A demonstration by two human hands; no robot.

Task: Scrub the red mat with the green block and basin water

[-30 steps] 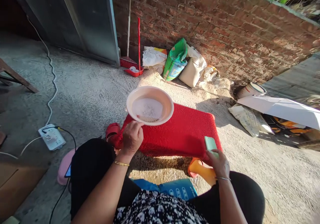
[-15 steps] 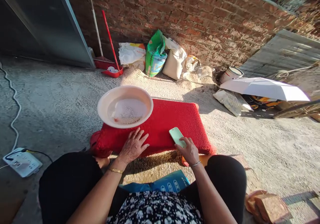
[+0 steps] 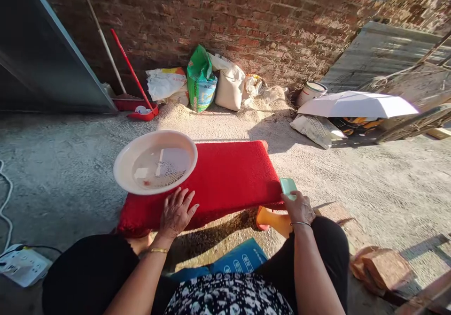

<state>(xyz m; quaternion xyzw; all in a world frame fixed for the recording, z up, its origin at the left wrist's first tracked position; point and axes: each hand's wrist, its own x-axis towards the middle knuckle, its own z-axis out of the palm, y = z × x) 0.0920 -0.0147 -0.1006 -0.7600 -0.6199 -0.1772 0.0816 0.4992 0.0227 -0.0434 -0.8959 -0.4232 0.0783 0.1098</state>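
My right hand (image 3: pixel 299 208) grips a pale green phone (image 3: pixel 288 188) just off the right end of a low bench with a red, fuzzy cover (image 3: pixel 229 172). With fingers spread, my left hand (image 3: pixel 177 212) rests on the front of the red cover and holds nothing. Just beyond its fingertips stands a wide pinkish-white basin (image 3: pixel 123 176) on the bench's left part. Clear water fills the lower part of the basin, and a small reddish spot shows in it.
Along the brick wall (image 3: pixel 260 28) stand a green sack (image 3: pixel 201 82), a white sack (image 3: pixel 229 87) and a red dustpan (image 3: pixel 143 114). A white umbrella (image 3: pixel 359 103) lies open at the right. Near my left knee is a power strip (image 3: pixel 24 264); bricks (image 3: pixel 386 268) lie at lower right.
My right hand has carried the phone rightward, from above the red cover to past the bench's right end. My left hand stays on the cover near the basin. The view has turned slightly.
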